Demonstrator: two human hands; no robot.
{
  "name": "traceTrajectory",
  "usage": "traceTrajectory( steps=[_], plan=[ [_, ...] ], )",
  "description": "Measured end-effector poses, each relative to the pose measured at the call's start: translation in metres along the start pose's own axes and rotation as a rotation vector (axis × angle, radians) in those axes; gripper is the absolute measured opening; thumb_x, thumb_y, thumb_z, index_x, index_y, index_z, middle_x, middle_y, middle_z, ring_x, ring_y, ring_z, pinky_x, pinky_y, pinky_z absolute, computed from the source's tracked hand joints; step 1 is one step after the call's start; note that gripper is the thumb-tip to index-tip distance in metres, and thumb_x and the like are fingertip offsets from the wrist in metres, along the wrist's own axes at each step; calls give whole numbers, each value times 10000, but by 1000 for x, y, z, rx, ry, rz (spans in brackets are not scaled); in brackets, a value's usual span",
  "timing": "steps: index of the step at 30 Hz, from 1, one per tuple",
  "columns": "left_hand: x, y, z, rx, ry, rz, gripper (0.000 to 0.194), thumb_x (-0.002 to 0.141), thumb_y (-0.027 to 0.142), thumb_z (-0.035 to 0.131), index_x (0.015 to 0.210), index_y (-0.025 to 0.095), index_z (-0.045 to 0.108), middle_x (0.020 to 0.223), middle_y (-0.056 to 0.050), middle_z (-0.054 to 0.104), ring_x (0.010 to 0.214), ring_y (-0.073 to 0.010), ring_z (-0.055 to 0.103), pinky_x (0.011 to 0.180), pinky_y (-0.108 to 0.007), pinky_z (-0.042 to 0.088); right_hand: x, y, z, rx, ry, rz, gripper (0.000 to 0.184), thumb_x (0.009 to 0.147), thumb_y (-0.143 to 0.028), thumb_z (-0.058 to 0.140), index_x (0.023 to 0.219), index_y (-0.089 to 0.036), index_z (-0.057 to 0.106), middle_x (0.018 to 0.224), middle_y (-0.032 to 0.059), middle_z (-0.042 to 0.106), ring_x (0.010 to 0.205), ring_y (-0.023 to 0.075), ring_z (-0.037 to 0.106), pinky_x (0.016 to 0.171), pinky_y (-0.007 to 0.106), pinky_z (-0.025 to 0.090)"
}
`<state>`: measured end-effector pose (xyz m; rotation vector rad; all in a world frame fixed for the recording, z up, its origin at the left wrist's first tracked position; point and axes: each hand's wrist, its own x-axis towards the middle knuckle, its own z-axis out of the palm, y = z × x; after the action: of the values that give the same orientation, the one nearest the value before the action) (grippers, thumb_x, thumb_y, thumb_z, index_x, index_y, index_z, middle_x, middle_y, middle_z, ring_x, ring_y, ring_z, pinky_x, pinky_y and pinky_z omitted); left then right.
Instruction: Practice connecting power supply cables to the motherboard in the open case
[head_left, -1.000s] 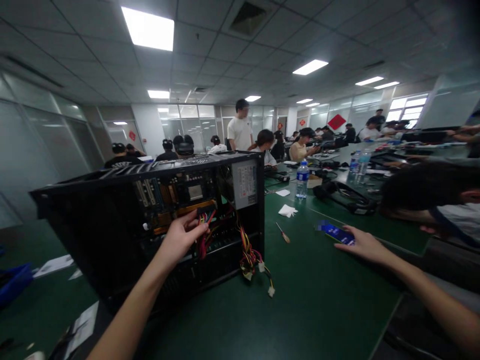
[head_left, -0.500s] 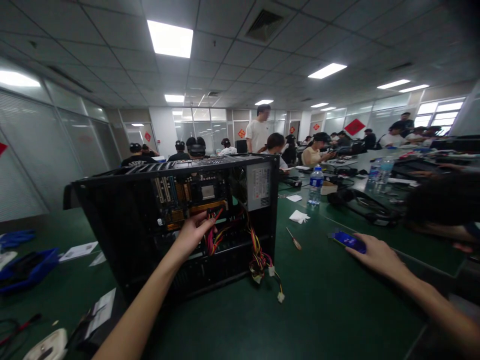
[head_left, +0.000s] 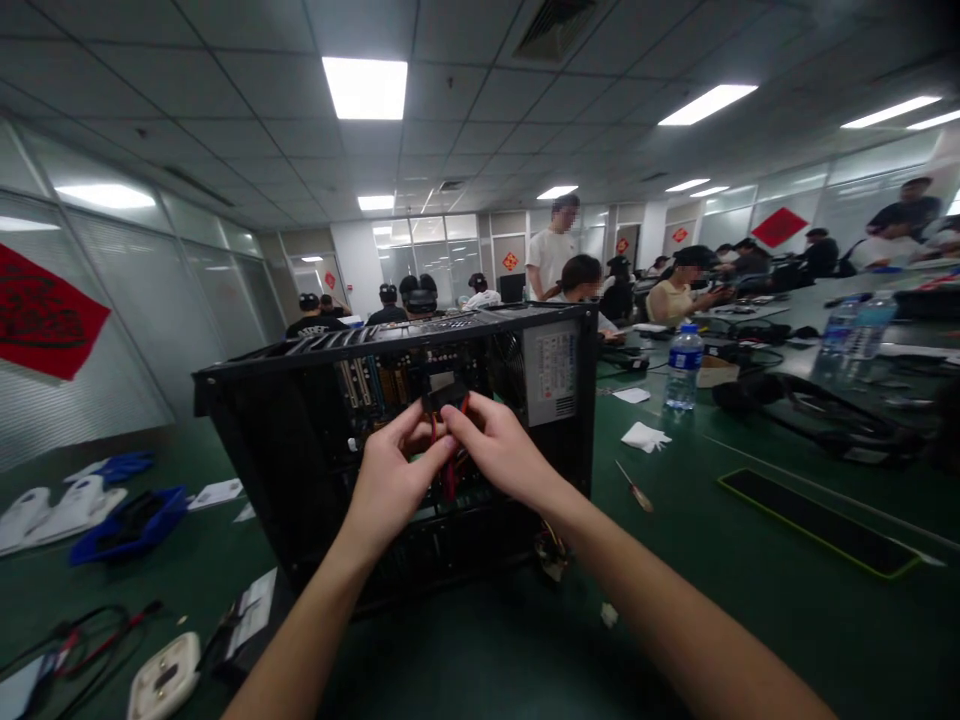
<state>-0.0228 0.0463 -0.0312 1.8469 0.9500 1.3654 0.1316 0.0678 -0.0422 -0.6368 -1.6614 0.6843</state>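
An open black computer case (head_left: 300,430) lies on its side on the green table (head_left: 720,590), its motherboard and cables showing. My left hand (head_left: 394,475) and my right hand (head_left: 499,450) meet in front of the opening. Both pinch a black connector (head_left: 444,398) with red cables (head_left: 450,470) hanging from it. The fingers of both hands are closed around the connector. A power supply with a white label (head_left: 553,365) fills the case's right end.
A small screwdriver (head_left: 634,489) and a crumpled tissue (head_left: 645,436) lie right of the case, with a water bottle (head_left: 684,364) behind. A long black mat (head_left: 817,520) lies at the right. Blue trays (head_left: 127,520), papers and cables lie at the left. Several people sit behind.
My right hand has left the blue item on the table and come to the case, joining my left hand on the connector. The view has turned to the left.
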Motion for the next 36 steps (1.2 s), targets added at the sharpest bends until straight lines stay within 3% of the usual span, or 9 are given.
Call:
traceTrajectory(
  steps=[4,10,13,17,20,23,28,31,36],
  plan=[
    [-8,15,-16,90,35,28,572,826,391,723,1342,165,625,1012,-54,759,904,-231,705,822,-327,580,15,-4,8,285,-23,43,378,871,-567,638,841,-195,692,803,18,684,740,170,612,690,297,496],
    [-9,27,-17,200,97,47,418,874,394,656,1204,143,717,899,-45,771,835,-222,709,801,-328,582,11,-2,-12,474,-153,158,380,802,-538,735,902,-171,721,839,43,719,716,166,649,686,306,514],
    [1,19,-10,246,130,15,337,894,402,598,1007,126,757,842,-57,761,749,-206,698,707,-299,564,16,9,-19,313,-85,129,378,812,-541,714,802,-164,684,761,26,684,671,154,608,640,282,480],
    [18,-19,-5,420,140,-142,346,901,371,541,696,137,692,631,-53,700,608,-186,654,626,-269,488,24,35,-14,-71,66,8,376,916,-498,576,712,-182,596,699,17,626,662,160,557,622,275,407],
    [22,-57,-2,550,88,-251,413,928,333,463,606,150,645,591,-55,681,597,-179,635,621,-266,440,24,61,-3,-426,66,-16,330,957,-390,527,698,-190,570,770,51,659,742,186,586,686,283,395],
    [23,-84,3,704,34,-333,403,935,288,431,650,150,681,674,-71,720,672,-183,651,660,-266,428,20,83,6,-630,44,89,291,961,-325,533,716,-184,602,835,92,699,809,212,623,717,283,392],
    [28,-93,18,974,-23,-464,313,894,345,514,801,153,744,854,-137,758,809,-249,698,665,-291,436,13,103,5,-646,-51,307,328,964,-367,531,740,-170,669,783,95,725,726,202,647,622,268,366],
    [32,-91,23,1069,-18,-479,304,879,336,519,834,149,754,899,-171,754,858,-285,706,679,-311,453,11,105,3,-650,-66,346,358,955,-384,536,705,-165,669,753,102,721,697,198,647,600,270,350],
    [35,-89,25,1056,-56,-471,331,892,326,493,856,137,762,850,-156,753,820,-254,706,651,-285,446,13,109,6,-642,-63,374,355,936,-401,544,703,-168,677,753,101,721,684,198,645,572,277,317]
  ],
)
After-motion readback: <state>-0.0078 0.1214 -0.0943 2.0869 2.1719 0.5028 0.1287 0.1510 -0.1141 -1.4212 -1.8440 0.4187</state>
